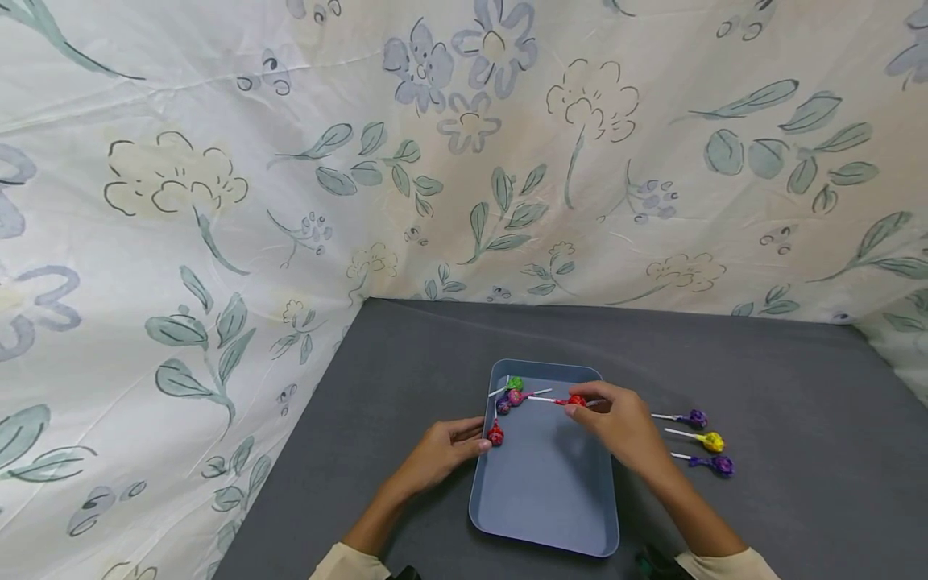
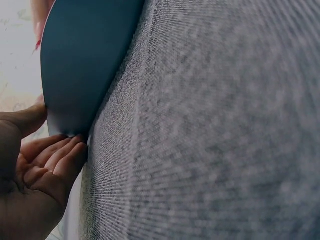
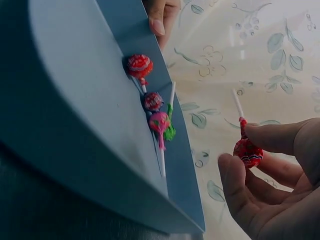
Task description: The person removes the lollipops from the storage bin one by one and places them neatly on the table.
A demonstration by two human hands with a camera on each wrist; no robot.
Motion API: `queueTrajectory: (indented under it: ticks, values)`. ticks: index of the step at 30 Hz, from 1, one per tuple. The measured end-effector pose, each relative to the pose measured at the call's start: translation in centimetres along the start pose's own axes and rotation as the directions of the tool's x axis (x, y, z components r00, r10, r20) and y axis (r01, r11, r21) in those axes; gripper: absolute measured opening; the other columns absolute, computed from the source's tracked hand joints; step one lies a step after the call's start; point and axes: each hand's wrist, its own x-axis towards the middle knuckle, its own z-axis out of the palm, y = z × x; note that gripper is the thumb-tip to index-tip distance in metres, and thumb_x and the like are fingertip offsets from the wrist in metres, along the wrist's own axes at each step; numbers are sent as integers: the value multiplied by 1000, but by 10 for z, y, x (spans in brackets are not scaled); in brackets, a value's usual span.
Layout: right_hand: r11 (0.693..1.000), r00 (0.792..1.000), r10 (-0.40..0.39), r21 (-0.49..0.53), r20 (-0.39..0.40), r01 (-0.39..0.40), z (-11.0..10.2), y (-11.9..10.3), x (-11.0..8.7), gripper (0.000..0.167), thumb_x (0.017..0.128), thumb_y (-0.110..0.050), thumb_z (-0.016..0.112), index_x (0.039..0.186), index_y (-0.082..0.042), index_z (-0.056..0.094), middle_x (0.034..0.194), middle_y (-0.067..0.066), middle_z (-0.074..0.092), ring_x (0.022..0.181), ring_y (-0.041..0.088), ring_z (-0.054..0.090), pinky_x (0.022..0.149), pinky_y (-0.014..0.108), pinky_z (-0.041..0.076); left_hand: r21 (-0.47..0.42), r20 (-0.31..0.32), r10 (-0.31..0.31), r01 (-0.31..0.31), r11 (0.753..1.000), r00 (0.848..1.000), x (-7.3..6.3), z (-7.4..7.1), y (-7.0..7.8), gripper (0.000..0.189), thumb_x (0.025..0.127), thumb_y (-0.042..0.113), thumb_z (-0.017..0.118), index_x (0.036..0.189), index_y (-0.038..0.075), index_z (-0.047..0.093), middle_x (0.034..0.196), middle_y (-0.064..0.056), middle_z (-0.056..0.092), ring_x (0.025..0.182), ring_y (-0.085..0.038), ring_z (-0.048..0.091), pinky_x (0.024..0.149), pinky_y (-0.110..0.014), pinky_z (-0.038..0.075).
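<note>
My left hand [image 1: 445, 451] grips the left rim of a blue-grey tray [image 1: 544, 491], thumb over the edge and fingers against the outer wall, as the left wrist view also shows. My right hand [image 1: 616, 419] pinches a red lollipop [image 3: 248, 152] by its wrapped head between thumb and fingertips, over the tray's upper right part. Its white stick points left in the head view. Inside the tray, along the left wall, lie a red lollipop [image 1: 496, 435], a dark purple one [image 1: 503, 403], a pink one [image 1: 515, 397] and a green one [image 1: 515, 383].
Right of the tray, on the grey cloth [image 1: 797, 387], lie a purple lollipop [image 1: 698, 419], a yellow one [image 1: 714, 441] and another purple one [image 1: 722, 466], sticks pointing left. Floral fabric [image 1: 449, 217] hangs behind and along the left side. A dark object [image 1: 656, 561] sits near the right sleeve.
</note>
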Motion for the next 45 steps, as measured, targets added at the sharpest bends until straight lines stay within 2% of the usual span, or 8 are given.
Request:
queueTrajectory:
  ticks: [4,12,15,22,29,35,39,45]
  values:
    - [1000,1000,-3,22,-2,3,-10,6,-4,34,98,-22,79,128,-8,75,113,14,78,79,27,76,69,32,60,-4,2,-1,1,1000,1000,1,0,0,56,104,28,72,147,-5,59,147,-19,63,133,-29,65,106,-34,56]
    - [999,1000,3,36,-13,-3,-24,19,-14,37,99,-29,79,127,-6,74,114,13,77,87,25,76,71,30,64,-5,2,-3,3,1000,1000,1,0,1,57,103,28,73,147,-5,58,148,-19,62,133,-30,64,106,-36,56]
    - [999,1000,27,35,-12,-27,-29,23,-17,39,98,-29,79,128,-5,73,113,13,77,84,22,76,73,32,64,-3,1,-6,6,1000,1000,1,0,1,58,103,29,73,147,-5,58,148,-19,63,133,-30,65,106,-36,56]
    - [996,996,90,-8,-24,-90,-39,33,-25,45,98,-33,80,132,-5,71,114,13,78,83,19,75,73,27,59,5,-1,-8,8,1000,1000,2,0,0,57,103,29,73,147,-4,59,148,-18,63,133,-29,65,106,-36,56]
    - [998,995,59,-12,-78,-60,-49,46,-34,42,95,-30,83,129,-6,74,106,10,80,79,16,76,71,24,57,-5,-7,-11,11,1000,1000,1,1,2,56,103,27,73,147,-5,59,148,-19,63,133,-30,65,105,-36,56]
    - [997,994,73,14,-87,-72,-55,56,-38,42,95,-28,83,129,-6,74,114,11,78,81,15,76,70,24,59,-7,-13,-7,7,1000,1000,2,1,2,56,103,28,73,146,-5,59,147,-19,64,132,-30,65,105,-36,56]
    - [995,992,95,35,-85,-92,-60,63,-42,45,95,-28,83,132,-4,72,117,12,76,86,8,75,71,24,61,5,-14,-11,11,1000,1000,2,2,1,58,103,30,73,147,-5,59,147,-19,63,132,-30,65,105,-37,56]
    - [995,987,103,-5,-125,-104,-67,73,-49,46,94,-31,84,131,-6,74,111,4,78,87,-6,69,71,20,57,-2,-15,-12,12,1000,1000,2,2,1,57,103,28,74,146,-5,59,147,-19,63,132,-30,65,105,-37,56]
